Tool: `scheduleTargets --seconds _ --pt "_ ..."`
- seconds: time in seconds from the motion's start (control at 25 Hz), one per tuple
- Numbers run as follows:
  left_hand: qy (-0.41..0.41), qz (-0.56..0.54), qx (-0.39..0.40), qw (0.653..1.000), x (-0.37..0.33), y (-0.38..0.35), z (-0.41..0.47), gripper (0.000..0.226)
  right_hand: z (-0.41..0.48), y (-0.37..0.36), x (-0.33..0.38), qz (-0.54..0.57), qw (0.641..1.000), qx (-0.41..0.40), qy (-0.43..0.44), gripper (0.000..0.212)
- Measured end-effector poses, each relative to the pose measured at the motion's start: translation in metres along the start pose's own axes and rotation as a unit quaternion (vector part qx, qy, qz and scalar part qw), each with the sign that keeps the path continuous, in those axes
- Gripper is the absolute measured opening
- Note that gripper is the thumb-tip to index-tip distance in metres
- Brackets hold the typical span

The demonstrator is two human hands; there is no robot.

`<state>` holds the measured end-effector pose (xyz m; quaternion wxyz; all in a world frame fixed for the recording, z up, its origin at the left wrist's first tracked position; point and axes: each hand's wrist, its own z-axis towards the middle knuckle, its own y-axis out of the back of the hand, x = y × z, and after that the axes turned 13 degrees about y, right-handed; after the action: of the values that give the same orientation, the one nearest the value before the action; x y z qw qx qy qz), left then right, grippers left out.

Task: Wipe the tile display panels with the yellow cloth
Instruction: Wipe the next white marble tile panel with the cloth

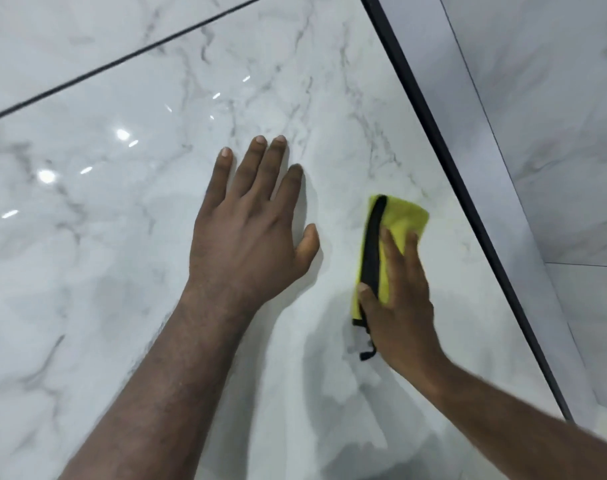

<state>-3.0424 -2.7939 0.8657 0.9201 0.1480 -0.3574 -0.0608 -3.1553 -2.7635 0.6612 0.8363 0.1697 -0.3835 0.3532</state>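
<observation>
Left hand lies flat on the marble tile panel, holding nothing. Right hand presses the yellow cloth flat near the black frame strip. Wiping seems underway; next, sweep toward that strip with even pressure.

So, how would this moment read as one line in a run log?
task: wipe | left hand: flat on tile panel | right hand: presses yellow cloth on panel, beside black frame
</observation>
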Motion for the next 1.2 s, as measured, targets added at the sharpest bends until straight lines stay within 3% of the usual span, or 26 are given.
scheduleTargets --seconds 0.04,0.12,0.2,0.32,0.4,0.44,0.52,0.64,0.76,0.8,0.96,1.04,1.2 --pt "-0.003 0.006 0.001 1.000 0.007 0.005 -0.006 0.072 0.011 -0.003 0.014 0.013 0.998 -0.007 0.057 0.077" --pt "0.008 0.011 0.002 1.000 0.021 0.015 -0.017 0.072 0.051 0.003 0.025 0.028 0.996 -0.009 0.080 0.073" --pt "0.030 0.016 0.004 0.999 0.039 0.028 -0.032 0.070 0.066 0.013 0.017 0.020 0.999 -0.037 0.021 0.073" --pt "0.055 0.012 0.002 0.998 0.061 0.045 -0.065 0.070 0.000 -0.003 0.022 0.069 0.988 -0.066 -0.122 0.075" --pt "0.067 0.012 0.004 0.998 0.071 0.056 -0.084 0.071 -0.041 -0.029 0.058 0.060 0.996 -0.023 -0.058 0.079" --pt "0.074 0.011 0.011 0.997 0.074 0.061 -0.092 0.073 -0.039 -0.033 0.075 0.063 0.998 -0.005 -0.001 0.079" --pt "0.089 0.002 0.027 0.996 0.081 0.068 -0.107 0.078 0.000 -0.027 0.102 0.073 0.997 -0.002 0.028 0.074" --pt "0.084 0.007 0.035 0.996 0.086 0.069 -0.130 0.083 0.023 -0.012 0.094 0.061 0.998 -0.031 -0.011 0.069" --pt "0.068 0.012 0.027 0.997 0.084 0.067 -0.140 0.079 -0.061 -0.025 0.067 0.051 0.990 -0.032 -0.124 0.074" --pt "0.069 0.010 0.026 0.997 0.083 0.066 -0.140 0.078 -0.086 -0.033 0.076 0.056 0.990 -0.014 -0.125 0.075" --pt "0.069 0.008 0.026 0.997 0.082 0.063 -0.141 0.076 -0.030 -0.029 0.126 0.021 0.999 0.024 0.021 0.068" --pt "0.073 0.010 0.022 0.997 0.081 0.061 -0.142 0.075 0.011 -0.018 0.125 -0.009 0.996 0.004 0.085 0.068" --pt "0.077 0.001 0.022 0.997 0.077 0.062 -0.140 0.074 -0.038 -0.031 0.097 0.012 0.996 -0.060 -0.069 0.070"
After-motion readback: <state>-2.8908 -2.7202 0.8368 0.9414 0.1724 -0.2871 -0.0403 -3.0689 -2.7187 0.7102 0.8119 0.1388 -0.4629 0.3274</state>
